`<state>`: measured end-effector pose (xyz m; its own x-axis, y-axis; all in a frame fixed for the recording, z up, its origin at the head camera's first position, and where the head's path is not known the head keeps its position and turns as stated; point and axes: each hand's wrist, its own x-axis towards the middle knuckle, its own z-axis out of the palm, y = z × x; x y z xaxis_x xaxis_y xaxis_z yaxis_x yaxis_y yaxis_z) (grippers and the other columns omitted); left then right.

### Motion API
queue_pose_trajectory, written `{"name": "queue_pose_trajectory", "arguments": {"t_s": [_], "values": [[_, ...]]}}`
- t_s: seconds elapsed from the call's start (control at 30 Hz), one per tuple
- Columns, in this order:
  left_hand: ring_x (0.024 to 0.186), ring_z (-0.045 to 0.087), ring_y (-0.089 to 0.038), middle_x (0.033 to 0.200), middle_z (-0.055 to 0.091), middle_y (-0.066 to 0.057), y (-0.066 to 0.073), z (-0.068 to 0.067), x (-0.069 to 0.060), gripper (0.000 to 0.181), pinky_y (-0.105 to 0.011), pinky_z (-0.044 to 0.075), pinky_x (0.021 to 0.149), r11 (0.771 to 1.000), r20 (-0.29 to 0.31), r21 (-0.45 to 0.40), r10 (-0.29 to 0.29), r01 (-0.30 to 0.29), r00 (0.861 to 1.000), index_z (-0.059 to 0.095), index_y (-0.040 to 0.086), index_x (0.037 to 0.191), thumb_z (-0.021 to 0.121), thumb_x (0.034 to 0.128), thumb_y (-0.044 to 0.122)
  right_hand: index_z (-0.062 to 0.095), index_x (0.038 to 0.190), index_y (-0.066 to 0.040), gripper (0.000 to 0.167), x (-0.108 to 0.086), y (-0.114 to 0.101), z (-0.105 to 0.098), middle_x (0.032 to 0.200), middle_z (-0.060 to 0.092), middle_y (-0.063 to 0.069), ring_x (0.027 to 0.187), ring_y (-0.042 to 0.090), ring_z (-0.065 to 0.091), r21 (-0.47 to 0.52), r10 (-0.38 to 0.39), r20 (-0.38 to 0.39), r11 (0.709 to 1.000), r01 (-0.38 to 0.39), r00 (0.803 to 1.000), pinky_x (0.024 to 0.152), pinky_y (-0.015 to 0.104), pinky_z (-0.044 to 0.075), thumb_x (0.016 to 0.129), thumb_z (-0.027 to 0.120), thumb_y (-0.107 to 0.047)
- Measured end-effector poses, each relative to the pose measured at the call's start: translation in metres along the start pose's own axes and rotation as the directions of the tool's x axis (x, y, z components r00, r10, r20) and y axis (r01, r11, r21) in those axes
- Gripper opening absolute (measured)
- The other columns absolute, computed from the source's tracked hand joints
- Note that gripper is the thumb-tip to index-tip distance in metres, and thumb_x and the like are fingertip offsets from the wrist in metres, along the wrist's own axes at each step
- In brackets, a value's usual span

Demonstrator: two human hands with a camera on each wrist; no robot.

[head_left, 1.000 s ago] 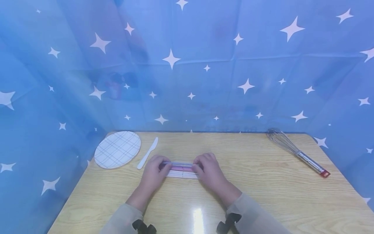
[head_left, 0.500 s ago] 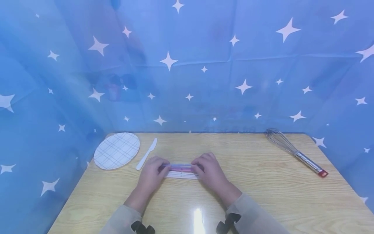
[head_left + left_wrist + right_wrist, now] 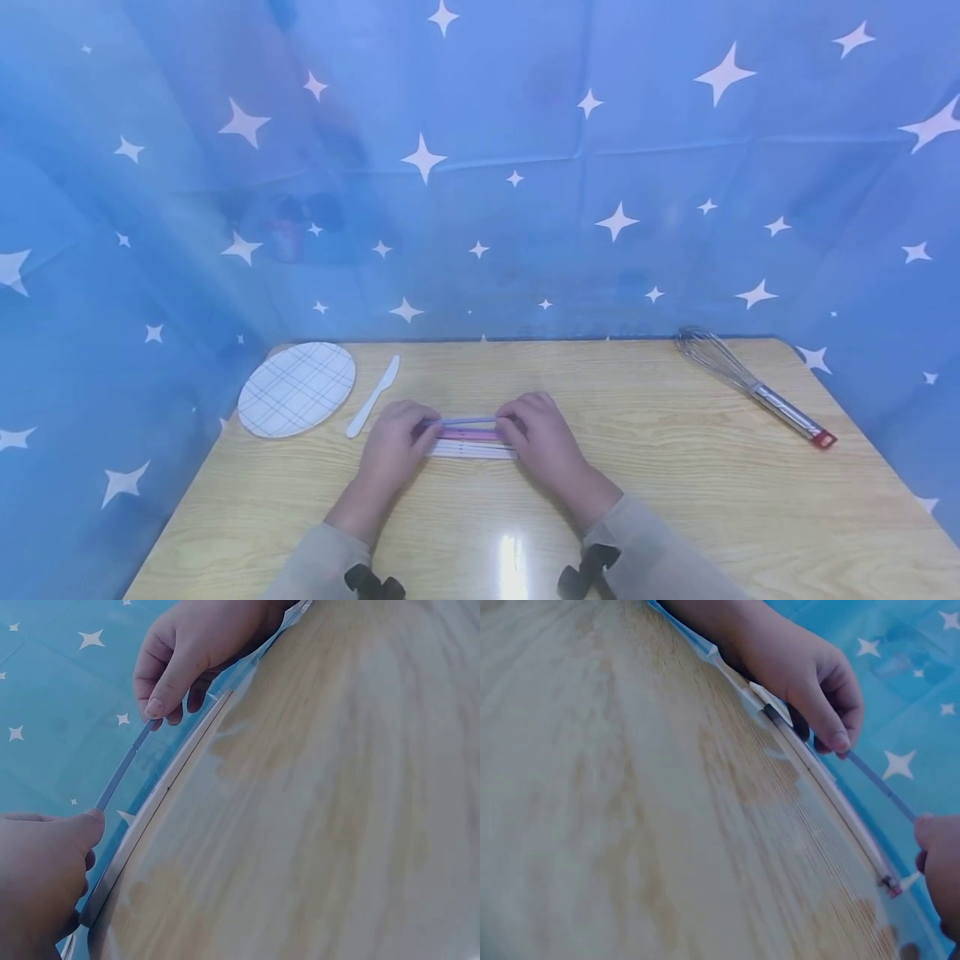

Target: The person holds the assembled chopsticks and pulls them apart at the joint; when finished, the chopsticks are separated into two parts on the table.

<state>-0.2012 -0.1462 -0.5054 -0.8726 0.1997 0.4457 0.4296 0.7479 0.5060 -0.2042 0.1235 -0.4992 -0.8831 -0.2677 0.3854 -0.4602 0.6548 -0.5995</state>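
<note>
My left hand (image 3: 396,440) and right hand (image 3: 542,435) pinch opposite ends of a thin blue-grey pen-like stick (image 3: 468,421) between thumbs and fingers. Both wrist views show this stick (image 3: 118,778) held a little above the table, with a small mark along its length. Nearer me, a row of similar sticks lies side by side on the table: a pink stick (image 3: 470,434) at the far side, then several white sticks (image 3: 471,450). My fingers cover the ends of the held stick and parts of the row.
A white plate (image 3: 297,390) with crossing lines lies at the back left. Beside it is a white knife (image 3: 373,397). At the back right lies a wire whisk (image 3: 756,388). A blue star-patterned cloth (image 3: 480,200) rises behind the wooden table (image 3: 675,467).
The head view has turned slightly. Both hands keep nearly the same place with the blue-grey stick, which now stands out more clearly from the pink stick.
</note>
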Motion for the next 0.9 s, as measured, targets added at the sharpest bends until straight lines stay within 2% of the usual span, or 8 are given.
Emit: {"name": "queue_pose_trajectory", "arguments": {"t_s": [0.13,0.27,0.57,0.9], "values": [[0.109,0.066,-0.021,0.106,0.075,0.005,0.006,0.005,0.003,0.011,-0.043,0.053,0.101,1.000,0.013,-0.023,0.000,0.000,1.000,0.080,0.018,0.103,0.084,0.0941,0.024,0.078,0.105,-0.022,0.005,-0.004,0.006,-0.006,0.105,0.071,-0.012,0.111,0.015,0.060,0.004,0.030,0.002,1.000,-0.030,1.000,0.103,0.040,0.051,0.102,0.075,-0.021],[0.109,0.066,-0.021,0.106,0.075,0.005,0.012,0.012,0.007,0.011,-0.044,0.053,0.100,1.000,0.037,-0.030,0.006,-0.004,0.999,0.080,0.019,0.104,0.083,0.0953,0.026,0.078,0.106,-0.021,0.006,-0.009,0.014,-0.013,0.105,0.070,-0.013,0.111,0.014,0.060,0.024,0.027,-0.015,0.999,-0.027,1.000,0.102,0.042,0.051,0.101,0.076,-0.021],[0.107,0.067,-0.021,0.105,0.075,0.005,0.033,0.034,0.021,0.010,-0.044,0.052,0.101,0.999,0.066,-0.028,0.041,-0.039,0.997,0.079,0.021,0.103,0.079,0.0976,0.029,0.079,0.108,-0.019,0.008,-0.020,0.032,-0.036,0.107,0.072,-0.011,0.112,0.016,0.060,0.029,0.071,-0.050,0.997,-0.070,0.996,0.103,0.044,0.051,0.102,0.074,-0.019],[0.105,0.067,-0.019,0.105,0.075,0.007,0.054,0.059,0.037,0.009,-0.042,0.053,0.099,0.998,0.130,-0.026,0.058,-0.055,0.990,0.079,0.021,0.103,0.076,0.1001,0.029,0.078,0.110,-0.015,0.010,-0.029,0.053,-0.058,0.110,0.073,-0.004,0.116,0.023,0.061,-0.047,0.094,-0.086,0.994,-0.099,0.992,0.105,0.048,0.050,0.104,0.072,-0.020]]}}
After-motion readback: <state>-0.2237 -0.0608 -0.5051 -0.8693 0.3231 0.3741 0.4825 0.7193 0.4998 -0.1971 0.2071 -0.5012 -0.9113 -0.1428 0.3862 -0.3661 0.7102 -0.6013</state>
